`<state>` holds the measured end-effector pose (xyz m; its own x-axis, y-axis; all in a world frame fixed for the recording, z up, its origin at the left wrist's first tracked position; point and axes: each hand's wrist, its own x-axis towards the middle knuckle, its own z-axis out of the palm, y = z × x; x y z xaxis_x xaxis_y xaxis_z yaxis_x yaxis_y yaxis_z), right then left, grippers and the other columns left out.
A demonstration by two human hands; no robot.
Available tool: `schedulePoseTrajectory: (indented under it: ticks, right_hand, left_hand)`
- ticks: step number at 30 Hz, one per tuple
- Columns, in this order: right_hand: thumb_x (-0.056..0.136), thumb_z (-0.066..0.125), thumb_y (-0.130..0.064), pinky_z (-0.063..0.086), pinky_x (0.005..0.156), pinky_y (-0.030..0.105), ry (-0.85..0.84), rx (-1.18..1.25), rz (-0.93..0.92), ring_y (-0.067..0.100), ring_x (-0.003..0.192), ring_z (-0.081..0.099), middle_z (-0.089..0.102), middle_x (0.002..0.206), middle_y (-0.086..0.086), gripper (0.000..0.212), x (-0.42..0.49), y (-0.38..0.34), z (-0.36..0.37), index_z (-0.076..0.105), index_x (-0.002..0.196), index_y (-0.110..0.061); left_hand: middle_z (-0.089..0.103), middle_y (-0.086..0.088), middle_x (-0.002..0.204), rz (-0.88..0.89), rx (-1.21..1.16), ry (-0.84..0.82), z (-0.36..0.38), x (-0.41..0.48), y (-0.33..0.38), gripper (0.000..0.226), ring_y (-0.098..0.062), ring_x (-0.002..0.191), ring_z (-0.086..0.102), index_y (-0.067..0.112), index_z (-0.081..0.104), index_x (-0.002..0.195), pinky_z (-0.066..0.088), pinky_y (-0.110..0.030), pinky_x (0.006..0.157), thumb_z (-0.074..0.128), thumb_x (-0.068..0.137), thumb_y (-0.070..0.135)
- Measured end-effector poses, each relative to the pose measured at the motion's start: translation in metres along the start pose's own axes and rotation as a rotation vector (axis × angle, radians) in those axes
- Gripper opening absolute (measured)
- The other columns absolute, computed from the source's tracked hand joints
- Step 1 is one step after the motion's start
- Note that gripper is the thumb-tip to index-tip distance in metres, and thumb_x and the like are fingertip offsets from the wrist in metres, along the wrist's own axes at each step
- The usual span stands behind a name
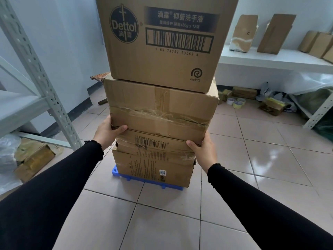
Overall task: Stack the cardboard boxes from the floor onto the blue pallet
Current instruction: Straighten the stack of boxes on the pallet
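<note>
Here, I see a tower of four cardboard boxes standing on the blue pallet [115, 171], which peeks out only at its near-left corner and front edge. From the bottom up: a printed base box [153, 168], a thin barcode box [153, 142], a taped box [158, 110], and a Dettol box [162, 42] on top.

My left hand [108, 131] and right hand [203, 147] press inward on the two lower corners of the taped box, thumbs on the front face and the other fingers wrapped out of sight around the sides. They clamp that box between them (steadying or squaring it, I would judge).

The stacking looks well advanced. Loose cartons [34, 157] lie on the tiled floor [180, 222] at left under the metal shelving [36, 69], and small ones sit far right near tape rolls [236, 102]; whether those belong to the task I cannot tell.

The Dettol box's top is cut off by the frame, so anything above it is unseen. The stack's back and most of the pallet are hidden.
</note>
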<state>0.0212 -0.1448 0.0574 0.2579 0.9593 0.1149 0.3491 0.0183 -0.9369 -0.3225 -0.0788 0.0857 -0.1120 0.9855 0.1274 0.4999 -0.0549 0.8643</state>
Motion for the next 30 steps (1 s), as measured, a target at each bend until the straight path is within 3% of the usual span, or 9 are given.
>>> schedulePoseTrajectory:
  ticks: [5,10,15,18,21,24,30]
  right_hand:
    - [0.088,0.079,-0.033,0.055,0.104,0.043,-0.015,0.002,-0.032,0.015,0.121,0.063,0.065,0.130,-0.009,0.058,0.003,0.005,-0.003,0.051,0.139,-0.034]
    - [0.085,0.083,-0.032,0.056,0.104,0.042,-0.052,0.092,-0.016,0.006,0.121,0.063,0.062,0.138,-0.012,0.074,0.000,0.018,-0.002,0.044,0.147,-0.037]
    - [0.079,0.088,-0.036,0.039,0.120,0.047,-0.107,0.070,0.058,0.018,0.150,0.041,0.039,0.165,-0.007,0.120,-0.010,0.033,0.004,0.004,0.165,-0.037]
    - [0.082,0.088,-0.027,0.034,0.120,0.040,-0.170,0.037,0.153,0.022,0.154,0.031,0.028,0.170,-0.002,0.125,-0.016,0.046,0.008,-0.005,0.166,-0.027]
    - [0.082,0.087,-0.030,0.041,0.115,0.041,-0.193,-0.037,0.230,0.027,0.150,0.040,0.037,0.166,0.003,0.111,-0.013,0.064,0.013,0.012,0.164,-0.019]
    - [0.081,0.087,-0.029,0.051,0.109,0.044,-0.238,-0.073,0.239,0.025,0.134,0.057,0.059,0.144,-0.002,0.085,-0.008,0.075,0.020,0.038,0.150,-0.022]
    - [0.082,0.087,-0.025,0.054,0.106,0.049,-0.241,-0.041,0.203,0.021,0.125,0.061,0.062,0.136,-0.004,0.083,0.000,0.087,0.027,0.036,0.148,-0.022]
  left_hand:
    - [0.065,0.005,0.129,0.005,0.020,-0.002,-0.003,-0.002,-0.007,0.058,-0.020,0.117,0.061,0.025,0.051,0.141,0.050,-0.042,0.102,0.075,0.089,0.033]
    - [0.056,0.002,0.140,-0.025,-0.032,0.013,0.002,-0.012,-0.016,0.076,-0.023,0.125,0.055,0.027,0.035,0.152,0.047,-0.047,0.106,0.077,0.088,0.026]
    - [0.048,-0.006,0.148,-0.139,-0.029,0.018,0.016,-0.021,-0.030,0.082,-0.027,0.136,0.046,0.020,0.031,0.153,0.044,-0.041,0.104,0.078,0.087,0.027]
    - [0.046,-0.006,0.151,-0.184,0.025,-0.005,0.027,-0.026,-0.043,0.077,-0.028,0.138,0.045,0.018,0.036,0.149,0.042,-0.034,0.094,0.079,0.086,0.027]
    - [0.050,-0.001,0.141,-0.222,0.057,-0.024,0.037,-0.028,-0.055,0.076,-0.023,0.126,0.051,0.018,0.037,0.149,0.040,-0.031,0.089,0.078,0.086,0.023]
    - [0.060,0.003,0.122,-0.266,0.099,-0.066,0.043,-0.028,-0.068,0.064,-0.022,0.114,0.060,0.022,0.045,0.140,0.048,-0.034,0.088,0.078,0.086,0.027]
    - [0.062,-0.002,0.112,-0.285,0.126,-0.048,0.049,-0.023,-0.080,0.061,-0.025,0.102,0.060,0.021,0.039,0.139,0.047,-0.035,0.081,0.074,0.089,0.030]
